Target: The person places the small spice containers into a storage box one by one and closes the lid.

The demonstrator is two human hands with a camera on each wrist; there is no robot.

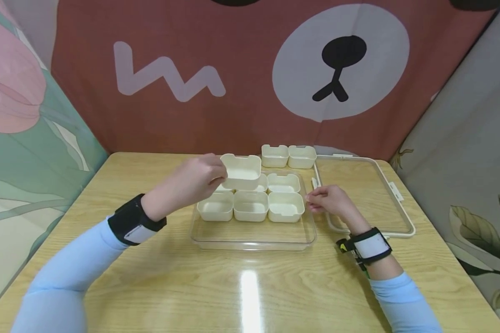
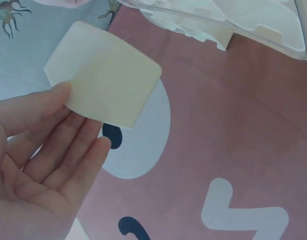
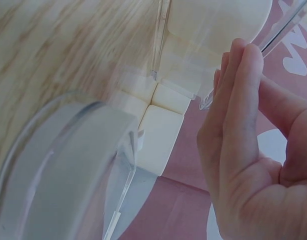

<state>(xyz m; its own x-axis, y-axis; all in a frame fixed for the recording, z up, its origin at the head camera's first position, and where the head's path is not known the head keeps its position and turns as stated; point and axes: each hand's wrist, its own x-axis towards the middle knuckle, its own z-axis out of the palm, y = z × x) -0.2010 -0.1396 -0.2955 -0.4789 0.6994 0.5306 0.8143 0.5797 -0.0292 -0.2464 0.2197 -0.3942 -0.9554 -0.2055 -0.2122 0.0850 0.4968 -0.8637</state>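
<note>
My left hand (image 1: 191,185) pinches one end of a small cream bin (image 1: 242,170), held raised over the clear plastic box (image 1: 254,244). In the left wrist view the thumb and fingertips grip the edge of this cream bin (image 2: 106,75), whose smooth outside faces the camera. Inside the clear box a front row of cream bins (image 1: 251,206) stands side by side, and a second row behind is partly hidden by the raised one. At the box's right rim, my right hand (image 1: 333,201) has thumb and fingertips together, pinching the edge.
Two more cream bins (image 1: 302,157) stand behind the box on the wooden table (image 1: 158,282). To the right lies a clear lid with a white frame (image 1: 401,213) and side clips. A printed curtain (image 1: 191,125) rises at the table's back edge.
</note>
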